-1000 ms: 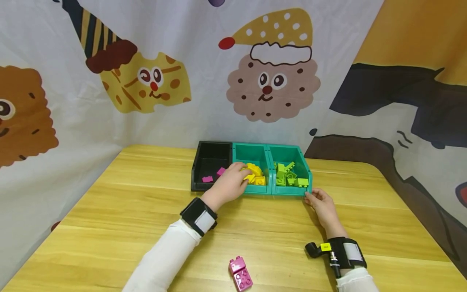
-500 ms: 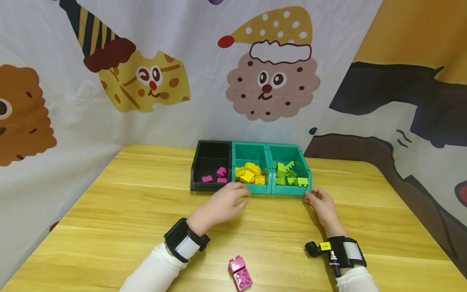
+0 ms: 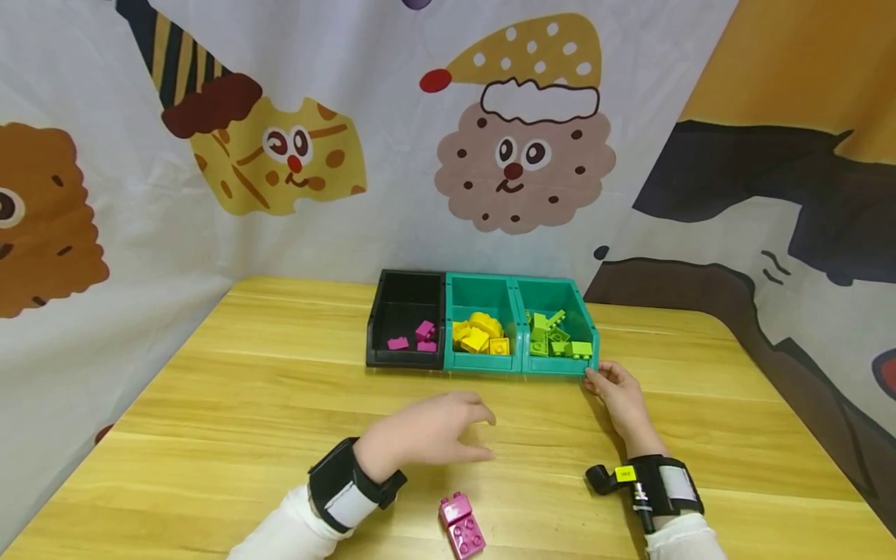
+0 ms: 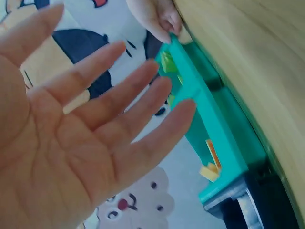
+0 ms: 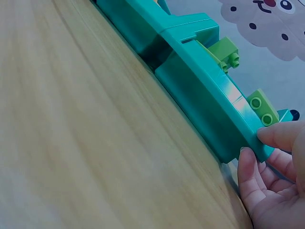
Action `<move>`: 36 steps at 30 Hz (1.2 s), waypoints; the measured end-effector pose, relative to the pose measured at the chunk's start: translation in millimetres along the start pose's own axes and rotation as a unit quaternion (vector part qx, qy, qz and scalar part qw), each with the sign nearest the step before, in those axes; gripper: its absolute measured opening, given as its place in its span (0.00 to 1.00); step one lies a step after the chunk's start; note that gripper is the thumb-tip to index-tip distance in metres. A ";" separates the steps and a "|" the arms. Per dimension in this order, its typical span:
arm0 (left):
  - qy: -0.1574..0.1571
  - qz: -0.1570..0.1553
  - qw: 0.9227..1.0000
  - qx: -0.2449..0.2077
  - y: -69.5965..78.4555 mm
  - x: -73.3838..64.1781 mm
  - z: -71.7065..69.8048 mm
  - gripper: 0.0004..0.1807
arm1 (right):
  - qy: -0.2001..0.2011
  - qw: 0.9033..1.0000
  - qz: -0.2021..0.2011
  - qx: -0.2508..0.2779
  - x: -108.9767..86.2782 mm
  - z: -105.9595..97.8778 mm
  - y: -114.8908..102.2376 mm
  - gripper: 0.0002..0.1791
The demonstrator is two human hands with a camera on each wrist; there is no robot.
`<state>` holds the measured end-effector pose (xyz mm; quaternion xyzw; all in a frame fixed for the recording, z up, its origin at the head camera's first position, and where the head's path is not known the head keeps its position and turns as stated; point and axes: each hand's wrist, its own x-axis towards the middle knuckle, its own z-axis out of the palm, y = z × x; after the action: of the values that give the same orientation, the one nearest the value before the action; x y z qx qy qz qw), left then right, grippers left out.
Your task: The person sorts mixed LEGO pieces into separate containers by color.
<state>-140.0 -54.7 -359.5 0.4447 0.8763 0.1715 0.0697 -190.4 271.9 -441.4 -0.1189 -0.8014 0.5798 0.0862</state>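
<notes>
My left hand (image 3: 430, 429) hovers over the wooden table with fingers spread and nothing in them; the left wrist view shows its bare palm (image 4: 62, 143). Just in front of it lie two pink toy bricks (image 3: 462, 526) set end to end. My right hand (image 3: 619, 400) pinches the front right corner of the right teal bin (image 5: 205, 105), thumb and fingers on its rim. That bin holds several lime green bricks (image 3: 558, 342). Yellow bricks (image 3: 477, 336) lie in the middle teal bin (image 3: 483, 362), and a few magenta bricks (image 3: 425, 334) in the black bin (image 3: 406, 359) at left.
The three bins stand side by side at the back of the wooden table (image 3: 266, 365). Behind them hangs a white cloth (image 3: 399, 194) printed with cartoon biscuits. Each wrist wears a black strap, the right one (image 3: 668, 484) with a small camera sticking out.
My left hand has come out of the middle bin and back toward the near pink bricks, its fingers opening wider. My right hand has stayed at the bin corner.
</notes>
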 end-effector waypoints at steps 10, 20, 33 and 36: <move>-0.129 0.047 0.990 -0.018 13.7 -17.6 9.1 0.30 | -0.003 1.000 -0.002 0.007 -0.9 -1.0 -2.5 0.20; -0.196 0.058 0.978 -0.030 17.2 -24.2 22.7 0.44 | -0.002 1.000 0.000 0.003 -2.1 -1.1 -2.7 0.21; -0.147 0.091 0.983 0.065 21.4 -23.0 32.3 0.21 | -0.003 1.000 0.001 -0.004 -3.8 -0.8 -5.0 0.21; -0.145 0.100 0.982 0.073 21.8 -22.4 33.4 0.18 | -0.003 1.000 0.001 -0.003 -4.2 -1.0 -5.3 0.21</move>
<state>-101.0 -52.8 -383.4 0.5538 0.8184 0.0467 0.1461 -186.6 270.0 -436.0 -0.1185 -0.8032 0.5780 0.0827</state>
